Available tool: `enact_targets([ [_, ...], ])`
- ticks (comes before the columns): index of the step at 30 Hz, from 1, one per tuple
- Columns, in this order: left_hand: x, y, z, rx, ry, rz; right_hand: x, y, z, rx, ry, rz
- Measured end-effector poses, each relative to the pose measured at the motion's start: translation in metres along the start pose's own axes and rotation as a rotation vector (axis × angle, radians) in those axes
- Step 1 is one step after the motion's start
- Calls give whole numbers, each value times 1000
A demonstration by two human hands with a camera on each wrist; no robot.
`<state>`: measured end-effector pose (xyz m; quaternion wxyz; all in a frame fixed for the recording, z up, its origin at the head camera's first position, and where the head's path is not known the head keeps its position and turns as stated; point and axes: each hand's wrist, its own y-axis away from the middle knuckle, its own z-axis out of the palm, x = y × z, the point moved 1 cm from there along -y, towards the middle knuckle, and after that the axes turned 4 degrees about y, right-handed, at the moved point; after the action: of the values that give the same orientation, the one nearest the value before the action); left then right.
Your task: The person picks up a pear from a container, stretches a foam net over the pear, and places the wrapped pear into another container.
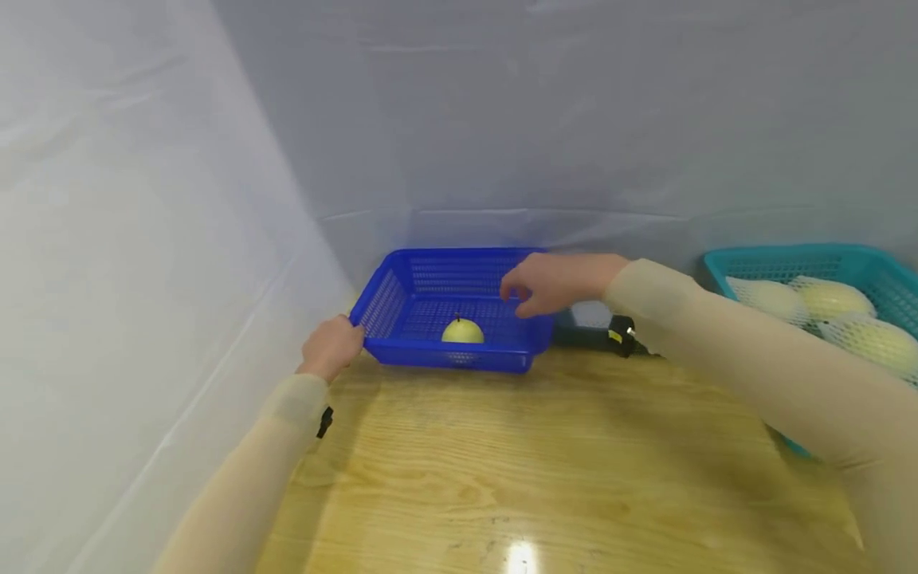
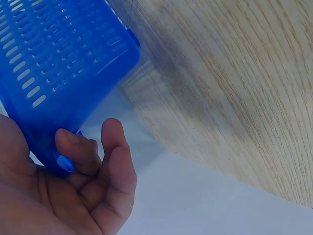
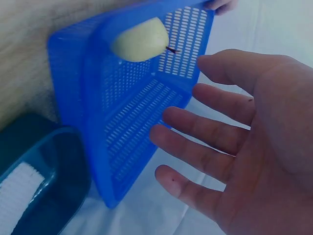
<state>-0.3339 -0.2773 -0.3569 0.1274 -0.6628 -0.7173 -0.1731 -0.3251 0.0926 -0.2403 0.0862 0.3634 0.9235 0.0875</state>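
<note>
A blue plastic basket [image 1: 495,359] with slotted walls stands on the wooden table. Inside it, near the front wall, lies a round yellow-green fruit [image 1: 462,331] with a dark stem, like a pear. My left hand [image 1: 332,347] grips the basket's rim at the left front corner; the left wrist view shows the fingers [image 2: 120,166] curled about the rim. Over the basket's right side hovers my right hand [image 1: 548,281]. In the right wrist view its fingers [image 3: 205,132] are spread and loosely bent, with nothing held, apart from the fruit.
A dark green container [image 3: 76,161] with white foam netting [image 3: 19,193] inside stands just right of the blue basket. Farther right is a teal basket [image 1: 810,253] holding several pale fruits [image 1: 832,301] in white foam nets. White sheeting [image 1: 502,119] rises behind and at the left.
</note>
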Motion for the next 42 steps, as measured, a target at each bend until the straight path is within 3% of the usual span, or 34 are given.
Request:
enact_targets([
  [8,5,-2,6,31,-11,-15,-4,-33,-9,-63,-3,-1],
  [20,13,-2,12,44,0,-29,-11,-82,-4,-125,13,30],
  [36,30,-2,18,29,7,-63,-5,-109,26,-262,49,131],
  [42,36,-5,22,48,-13,-54,-3,-109,37,-302,64,109],
])
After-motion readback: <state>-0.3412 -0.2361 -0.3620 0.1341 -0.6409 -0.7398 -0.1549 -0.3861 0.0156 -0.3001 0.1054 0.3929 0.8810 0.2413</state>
